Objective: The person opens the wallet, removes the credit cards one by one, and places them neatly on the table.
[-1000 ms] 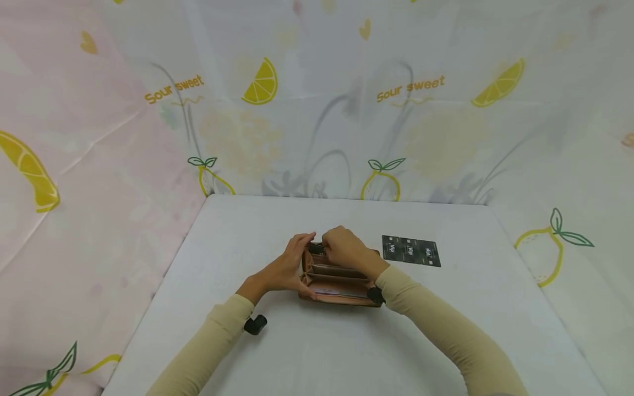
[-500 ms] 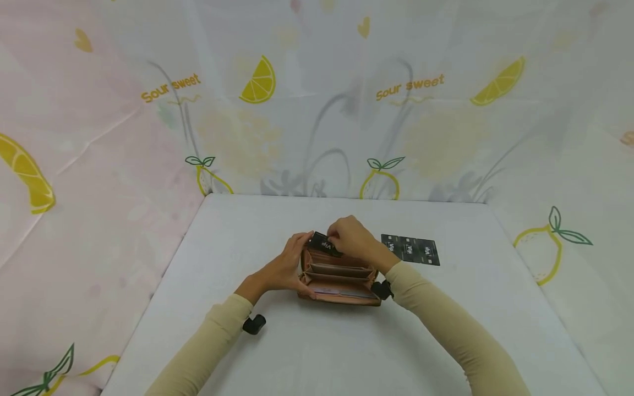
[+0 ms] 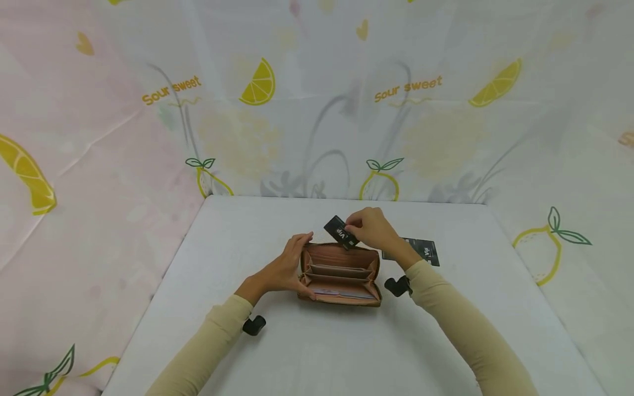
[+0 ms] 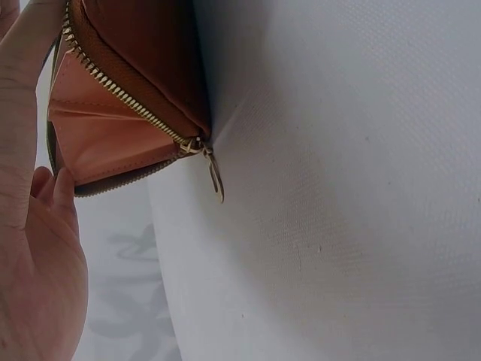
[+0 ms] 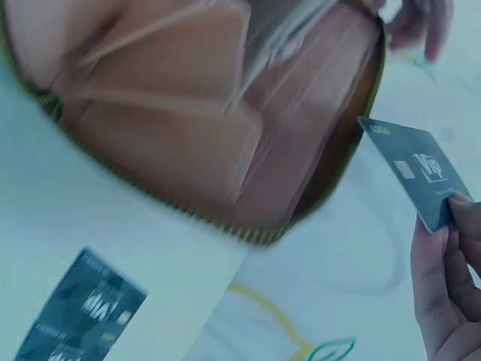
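An unzipped brown wallet (image 3: 342, 254) lies on the white table, its pleated compartments facing up. My left hand (image 3: 284, 268) grips its left end, thumb on the near edge and fingers at the far one. Above the far edge my right hand (image 3: 373, 228) pinches a black VIP card (image 3: 340, 231) between thumb and fingers, apart from the wallet. In the right wrist view the card (image 5: 425, 173) shows a chip and "Vip" lettering. A brass zipper pull (image 4: 216, 174) hangs at the wallet's corner. Pale card edges (image 3: 344, 293) show in the near compartment.
Several black VIP cards (image 3: 424, 251) lie in a row on the table (image 3: 317, 352) right of the wallet, partly behind my right forearm. Black wrist cameras (image 3: 254, 325) sit by both cuffs. A lemon-print cloth (image 3: 317, 110) stands behind the table.
My right hand has drawn the VIP card up out of the wallet's far side and moved right and away with it. The left hand keeps its hold on the wallet.
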A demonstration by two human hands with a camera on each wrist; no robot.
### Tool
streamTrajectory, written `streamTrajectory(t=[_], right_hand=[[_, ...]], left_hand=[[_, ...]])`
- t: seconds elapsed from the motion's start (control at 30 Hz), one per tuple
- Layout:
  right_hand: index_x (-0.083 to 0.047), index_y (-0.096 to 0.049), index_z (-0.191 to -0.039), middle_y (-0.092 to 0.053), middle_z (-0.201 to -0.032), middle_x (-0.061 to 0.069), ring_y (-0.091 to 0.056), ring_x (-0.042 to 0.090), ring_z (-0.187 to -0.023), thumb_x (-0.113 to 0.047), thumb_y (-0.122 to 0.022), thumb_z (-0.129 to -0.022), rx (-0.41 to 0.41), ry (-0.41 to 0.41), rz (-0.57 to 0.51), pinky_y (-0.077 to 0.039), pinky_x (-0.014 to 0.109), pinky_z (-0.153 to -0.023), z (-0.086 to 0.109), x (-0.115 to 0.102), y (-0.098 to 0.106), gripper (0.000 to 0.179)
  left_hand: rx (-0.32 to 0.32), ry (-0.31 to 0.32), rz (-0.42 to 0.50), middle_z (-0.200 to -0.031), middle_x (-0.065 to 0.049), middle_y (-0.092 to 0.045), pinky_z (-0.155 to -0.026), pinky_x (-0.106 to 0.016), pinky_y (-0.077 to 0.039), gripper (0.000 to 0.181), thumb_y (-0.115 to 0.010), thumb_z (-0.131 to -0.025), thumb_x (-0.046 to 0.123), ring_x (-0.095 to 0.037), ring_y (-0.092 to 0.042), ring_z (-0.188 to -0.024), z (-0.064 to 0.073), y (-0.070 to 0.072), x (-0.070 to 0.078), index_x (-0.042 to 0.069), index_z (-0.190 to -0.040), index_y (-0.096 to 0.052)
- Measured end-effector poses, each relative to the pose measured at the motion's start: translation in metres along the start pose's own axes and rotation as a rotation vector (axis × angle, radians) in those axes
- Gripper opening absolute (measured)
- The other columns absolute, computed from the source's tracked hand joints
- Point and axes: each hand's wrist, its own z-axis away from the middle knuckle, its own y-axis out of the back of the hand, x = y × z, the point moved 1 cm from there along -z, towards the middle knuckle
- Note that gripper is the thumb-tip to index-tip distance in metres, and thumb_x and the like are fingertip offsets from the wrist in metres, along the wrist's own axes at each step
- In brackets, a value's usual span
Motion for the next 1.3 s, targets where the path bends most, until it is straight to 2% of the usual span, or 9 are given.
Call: streamTrajectory(t=[0.2,0.47,0.63,0.8,0.9,1.0,1.13,1.3], right_hand=[[-0.003,-0.077,-0.098,-0.073,-0.089,0.008,-0.068,0.021,-0.08,-0.014,-0.07,-0.091,0.073,-0.106,-0.016,-0.055,0.041,-0.072,0.014,0.026,0.025,0.015],[0.003,-0.074,-0.103,-0.072,-0.097,0.017,-0.069,0.029,-0.082,-0.015,-0.068,-0.093,0.116,-0.232,-0.002,-0.054,0.048,-0.075,0.043,0.072,0.047,0.021],[0.007,-0.071,-0.108,-0.07,-0.101,0.022,-0.067,0.035,-0.088,-0.017,-0.064,-0.095,0.135,-0.369,-0.001,-0.053,0.05,-0.077,0.067,0.109,0.056,0.028],[0.01,-0.067,-0.114,-0.069,-0.102,0.026,-0.07,0.034,-0.084,-0.019,-0.061,-0.096,0.156,-0.513,-0.018,-0.053,0.051,-0.078,0.089,0.143,0.067,0.034],[0.012,-0.067,-0.113,-0.069,-0.099,0.025,-0.07,0.03,-0.078,-0.018,-0.062,-0.095,0.162,-0.567,-0.01,-0.053,0.048,-0.075,0.1,0.159,0.073,0.035],[0.012,-0.067,-0.111,-0.07,-0.096,0.024,-0.068,0.021,-0.072,-0.019,-0.063,-0.095,0.159,-0.612,-0.003,-0.051,0.04,-0.069,0.109,0.174,0.079,0.036],[0.014,-0.066,-0.112,-0.07,-0.097,0.024,-0.061,0.009,-0.067,-0.018,-0.063,-0.094,0.134,-0.708,-0.043,-0.047,0.029,-0.064,0.124,0.193,0.083,0.037],[0.017,-0.063,-0.112,-0.069,-0.096,0.026,-0.06,0.008,-0.066,-0.016,-0.063,-0.092,0.106,-0.816,-0.102,-0.048,0.026,-0.062,0.138,0.21,0.083,0.038]], left_hand=[[-0.006,-0.001,-0.01,-0.148,-0.015,-0.019,-0.106,-0.047,-0.036,0.148,-0.082,-0.049,0.073,-0.027,-0.025,-0.135,-0.001,0.0,-0.002,0.008,-0.156,-0.003],[-0.025,0.027,-0.008,-0.148,-0.014,-0.017,-0.108,-0.044,-0.034,0.148,-0.082,-0.05,0.073,-0.026,-0.023,-0.136,0.0,0.0,-0.002,0.009,-0.156,0.0],[-0.023,0.03,-0.012,-0.148,-0.013,-0.017,-0.107,-0.045,-0.035,0.148,-0.082,-0.05,0.074,-0.026,-0.023,-0.136,0.0,-0.002,-0.003,0.009,-0.156,0.0],[-0.017,0.036,-0.016,-0.149,-0.014,-0.017,-0.108,-0.045,-0.035,0.147,-0.079,-0.051,0.075,-0.025,-0.022,-0.137,-0.002,-0.002,-0.003,0.009,-0.156,-0.001],[-0.017,0.04,-0.012,-0.149,-0.013,-0.017,-0.108,-0.044,-0.034,0.147,-0.08,-0.05,0.074,-0.025,-0.022,-0.137,-0.003,-0.002,-0.002,0.01,-0.156,-0.001],[-0.011,0.032,-0.011,-0.149,-0.014,-0.017,-0.107,-0.045,-0.035,0.148,-0.081,-0.05,0.074,-0.026,-0.022,-0.136,-0.005,-0.002,-0.002,0.009,-0.156,-0.002],[-0.004,0.014,-0.009,-0.148,-0.015,-0.018,-0.106,-0.047,-0.036,0.147,-0.081,-0.05,0.074,-0.027,-0.023,-0.136,-0.007,-0.002,-0.002,0.007,-0.156,-0.002],[-0.008,0.006,-0.006,-0.148,-0.015,-0.018,-0.106,-0.047,-0.036,0.147,-0.081,-0.051,0.074,-0.027,-0.023,-0.135,-0.009,-0.002,-0.003,0.008,-0.156,-0.002]])
